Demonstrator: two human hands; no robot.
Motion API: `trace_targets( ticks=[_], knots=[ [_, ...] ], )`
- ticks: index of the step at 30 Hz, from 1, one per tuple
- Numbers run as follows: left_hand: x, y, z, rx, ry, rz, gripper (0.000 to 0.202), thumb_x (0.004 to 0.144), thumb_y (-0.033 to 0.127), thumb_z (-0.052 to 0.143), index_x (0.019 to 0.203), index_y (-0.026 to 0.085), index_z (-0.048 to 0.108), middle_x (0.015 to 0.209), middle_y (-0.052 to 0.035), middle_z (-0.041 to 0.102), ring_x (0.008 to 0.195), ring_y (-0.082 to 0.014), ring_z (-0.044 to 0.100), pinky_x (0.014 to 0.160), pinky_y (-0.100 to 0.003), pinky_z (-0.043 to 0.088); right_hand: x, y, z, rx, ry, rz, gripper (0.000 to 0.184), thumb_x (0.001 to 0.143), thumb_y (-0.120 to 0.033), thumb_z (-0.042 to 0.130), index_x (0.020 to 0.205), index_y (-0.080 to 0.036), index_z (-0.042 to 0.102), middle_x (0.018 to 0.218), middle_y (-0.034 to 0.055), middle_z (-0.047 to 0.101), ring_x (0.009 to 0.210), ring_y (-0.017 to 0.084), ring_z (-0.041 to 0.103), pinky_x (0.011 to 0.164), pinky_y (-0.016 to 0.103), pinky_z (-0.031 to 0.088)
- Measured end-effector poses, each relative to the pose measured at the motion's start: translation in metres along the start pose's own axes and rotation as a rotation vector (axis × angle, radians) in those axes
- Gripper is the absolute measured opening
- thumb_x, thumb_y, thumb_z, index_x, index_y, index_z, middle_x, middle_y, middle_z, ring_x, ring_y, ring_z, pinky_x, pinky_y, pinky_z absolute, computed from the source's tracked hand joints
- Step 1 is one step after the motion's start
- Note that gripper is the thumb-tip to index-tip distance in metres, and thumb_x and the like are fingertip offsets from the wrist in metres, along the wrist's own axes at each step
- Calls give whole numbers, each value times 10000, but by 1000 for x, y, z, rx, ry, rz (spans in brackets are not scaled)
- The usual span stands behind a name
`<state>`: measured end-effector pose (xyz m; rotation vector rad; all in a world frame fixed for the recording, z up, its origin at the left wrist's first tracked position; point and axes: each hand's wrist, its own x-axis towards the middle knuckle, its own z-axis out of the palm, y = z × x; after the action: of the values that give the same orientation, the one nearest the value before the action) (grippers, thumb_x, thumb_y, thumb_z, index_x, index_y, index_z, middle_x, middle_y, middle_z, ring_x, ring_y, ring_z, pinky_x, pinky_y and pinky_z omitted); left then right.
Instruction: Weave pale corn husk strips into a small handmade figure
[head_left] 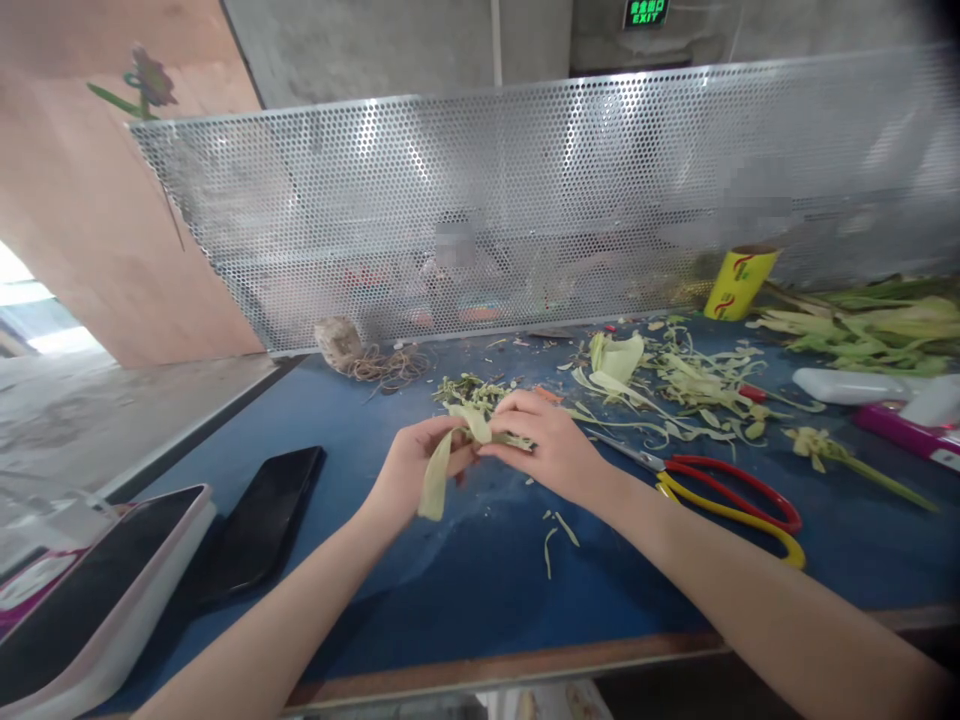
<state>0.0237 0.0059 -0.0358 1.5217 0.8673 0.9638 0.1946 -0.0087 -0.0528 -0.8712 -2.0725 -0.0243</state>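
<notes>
My left hand and right hand both pinch a pale-green husk strip, left of the scissors. Looks partway: folded over, tail hanging loose. Shredded husk sits beyond the scissors; leafy bundle, farther right of them, looks unworked.

The green lit sign at the top reads "EXIT" in capitals; above that word stand the Chinese characters "安全出口". The yellow cylinder carries red and dark printed marks; their wording is too small to make out.
</notes>
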Motion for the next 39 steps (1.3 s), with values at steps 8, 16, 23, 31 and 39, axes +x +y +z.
trace_targets(
  ticks=[8,16,23,31,39],
  knots=[
    [-2,3,1,142,-180,-20,135,630,248,659,663,130,603,538,33,518,422,-77,494,417,-201,448,2,0,-1,134,-102,82,68,798,-249,513,846,-213,481,887,15,558,865,153,488,808,312,347],
    [1,-4,-5,10,-226,-61,200,697,290,611,770,103,620,638,-22,577,557,-127,543,452,-229,465,2,1,-2,272,-119,238,207,767,-304,544,914,-216,428,733,-15,489,680,123,469,705,289,358],
    [1,-2,-3,101,-93,-108,287,670,378,621,585,105,596,507,9,530,398,-73,450,391,-202,388,3,0,-4,324,-99,228,217,763,-272,539,951,-214,447,667,-33,451,636,114,452,661,275,381],
    [1,-5,-4,56,-110,-140,298,615,401,658,585,106,628,517,3,544,398,-69,435,385,-202,368,5,-9,-16,818,-158,283,187,856,-170,335,957,-188,492,878,37,537,831,125,519,737,281,412],
    [-2,-5,1,-229,-151,-293,257,622,364,668,608,112,620,520,3,556,446,-79,479,430,-192,393,4,-11,-10,711,-217,220,196,846,-93,320,965,-196,437,815,12,518,764,112,504,721,274,400]
  ],
)
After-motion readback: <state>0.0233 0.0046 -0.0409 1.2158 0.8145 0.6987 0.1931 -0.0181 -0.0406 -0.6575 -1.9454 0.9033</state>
